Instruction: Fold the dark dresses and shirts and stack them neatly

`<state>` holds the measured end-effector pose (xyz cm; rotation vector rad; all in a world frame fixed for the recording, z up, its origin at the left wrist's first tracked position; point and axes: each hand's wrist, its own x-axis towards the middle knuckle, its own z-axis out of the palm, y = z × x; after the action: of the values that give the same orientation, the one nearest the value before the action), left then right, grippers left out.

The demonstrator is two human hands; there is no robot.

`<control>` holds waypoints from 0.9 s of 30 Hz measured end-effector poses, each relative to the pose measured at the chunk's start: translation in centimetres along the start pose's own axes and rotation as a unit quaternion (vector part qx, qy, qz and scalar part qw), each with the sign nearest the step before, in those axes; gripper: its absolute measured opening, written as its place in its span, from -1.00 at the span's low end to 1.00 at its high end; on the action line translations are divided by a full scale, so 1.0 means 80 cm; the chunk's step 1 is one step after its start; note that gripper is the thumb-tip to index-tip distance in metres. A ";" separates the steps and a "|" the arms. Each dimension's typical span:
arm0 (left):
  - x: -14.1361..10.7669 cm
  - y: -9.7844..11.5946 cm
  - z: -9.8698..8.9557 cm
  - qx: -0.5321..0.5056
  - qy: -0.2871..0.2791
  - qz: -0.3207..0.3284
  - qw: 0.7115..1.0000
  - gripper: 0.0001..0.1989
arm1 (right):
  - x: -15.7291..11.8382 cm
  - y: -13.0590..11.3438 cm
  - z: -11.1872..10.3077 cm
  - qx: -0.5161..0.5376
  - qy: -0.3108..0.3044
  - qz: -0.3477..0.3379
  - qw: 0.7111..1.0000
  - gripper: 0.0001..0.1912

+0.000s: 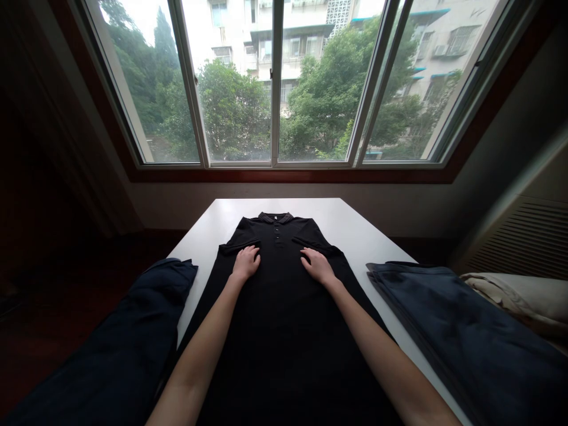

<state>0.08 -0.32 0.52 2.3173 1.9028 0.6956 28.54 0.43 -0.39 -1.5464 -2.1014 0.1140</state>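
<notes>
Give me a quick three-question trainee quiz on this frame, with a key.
1. What garment lies flat on the white table?
2. True or false: the left hand and the right hand both rest on that garment.
3. What lies at the table's right edge? A) a folded dark blue garment B) a cardboard box C) a laptop

Key: 1. a black polo shirt; 2. true; 3. A

No lettering, label or number can be read on the black polo shirt or elsewhere.
</notes>
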 end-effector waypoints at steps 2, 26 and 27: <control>0.000 0.000 0.000 0.000 0.001 0.001 1.000 -0.61 | 0.000 0.000 0.000 -0.001 0.000 0.000 1.000 -0.63; 0.000 0.000 0.000 -0.002 0.003 0.004 1.000 -0.61 | 0.000 -0.002 -0.001 -0.003 -0.003 0.001 1.000 -0.63; 0.000 0.000 0.000 -0.002 0.003 0.003 1.000 -0.61 | 0.000 -0.002 -0.001 -0.003 -0.003 0.001 1.000 -0.63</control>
<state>0.04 -0.32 0.55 2.3228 1.8951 0.7073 28.48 0.36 -0.25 -1.5536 -2.1073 0.1137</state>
